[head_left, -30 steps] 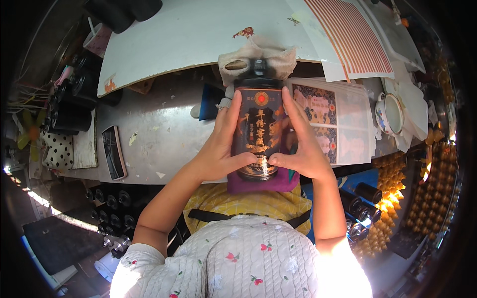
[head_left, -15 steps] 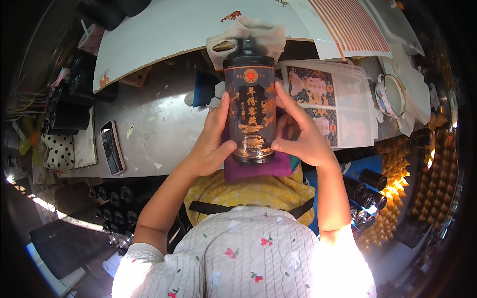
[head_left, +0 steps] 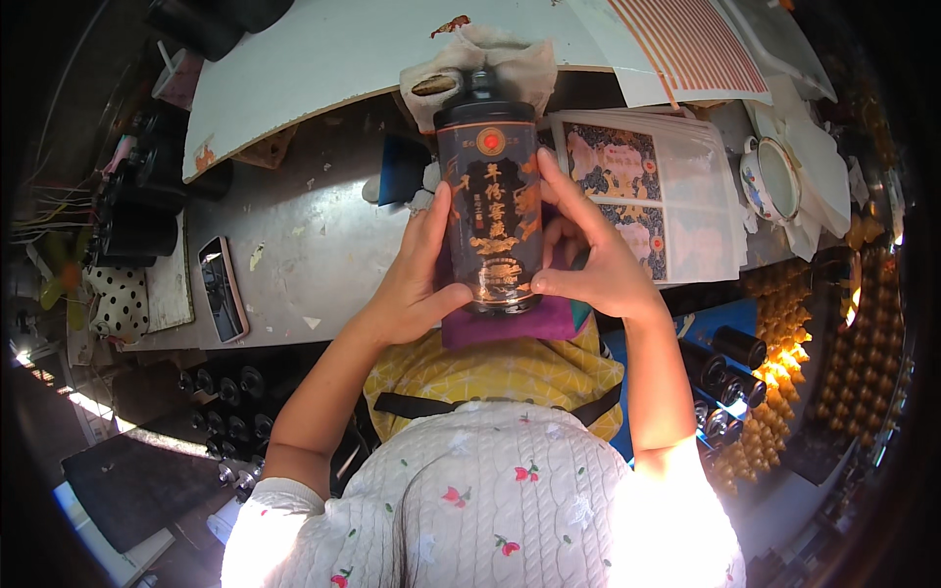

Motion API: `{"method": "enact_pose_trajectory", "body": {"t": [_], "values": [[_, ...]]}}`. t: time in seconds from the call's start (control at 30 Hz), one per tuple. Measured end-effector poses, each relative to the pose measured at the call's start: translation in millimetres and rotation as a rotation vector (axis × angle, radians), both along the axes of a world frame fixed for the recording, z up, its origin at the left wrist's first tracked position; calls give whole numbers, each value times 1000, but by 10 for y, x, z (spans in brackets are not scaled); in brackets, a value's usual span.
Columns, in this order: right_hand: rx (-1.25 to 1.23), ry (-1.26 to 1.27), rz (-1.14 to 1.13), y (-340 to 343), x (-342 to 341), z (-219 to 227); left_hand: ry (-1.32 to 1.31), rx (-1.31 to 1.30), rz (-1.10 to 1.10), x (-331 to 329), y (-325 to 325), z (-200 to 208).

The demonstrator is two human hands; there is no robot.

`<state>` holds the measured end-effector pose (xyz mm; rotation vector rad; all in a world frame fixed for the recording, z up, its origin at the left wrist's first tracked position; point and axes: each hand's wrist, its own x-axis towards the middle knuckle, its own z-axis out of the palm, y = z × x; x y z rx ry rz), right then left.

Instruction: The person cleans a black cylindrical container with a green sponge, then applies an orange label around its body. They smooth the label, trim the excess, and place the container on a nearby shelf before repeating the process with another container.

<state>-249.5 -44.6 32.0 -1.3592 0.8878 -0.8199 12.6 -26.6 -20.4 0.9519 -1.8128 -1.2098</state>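
A dark bottle (head_left: 491, 211) with gold and orange decoration and a red emblem is held between my two hands, its neck pointing away from me. My left hand (head_left: 417, 269) presses along its left side, thumb near the base. On the other side my right hand (head_left: 598, 250) grips it, thumb at the lower edge and fingers curled partly behind. Beyond the bottle's neck lies a crumpled white cloth (head_left: 529, 69). Purple fabric (head_left: 510, 330) shows under the base, over the yellow cloth (head_left: 490, 372) on my lap.
Printed decal sheets (head_left: 701, 235) lie right of the bottle, beside an enamel mug (head_left: 772, 178). A phone (head_left: 223, 289) rests on the metal table at left. A white board (head_left: 323, 59) spans the back. Black bottles stand below at left (head_left: 235, 392) and right (head_left: 735, 345).
The bottle and both hands have shifted very slightly away from me and to the left. The grip stays the same.
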Motion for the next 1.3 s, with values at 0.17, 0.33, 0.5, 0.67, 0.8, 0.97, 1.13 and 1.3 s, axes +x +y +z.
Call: {"method": "enact_pose_trajectory", "body": {"t": [0.17, 0.33, 0.5, 0.67, 0.8, 0.97, 1.13, 1.3], "values": [[-20, 21, -7, 0, -1, -26, 3, -6, -156, 83, -63, -2], [-7, 14, 2, -8, -14, -49, -69, -32, -59, 94, -45, -56], [9, 7, 17, -24, -40, -65, -4, 71, -46, 81, 1, -54], [42, -29, -1, -15, -29, -51, 18, 51, -55, 94, -13, -44], [26, -83, -92, -18, 14, -47, -39, -102, 31, 49, -120, 93], [-246, 117, -136, -106, 172, 62, -164, -208, 131, -119, -273, 294], [-376, 271, -128, -141, 166, 61, -163, -158, 109, -131, -299, 318], [-357, 251, -134, -145, 165, 25, -148, -175, 88, -135, -291, 274]]}}
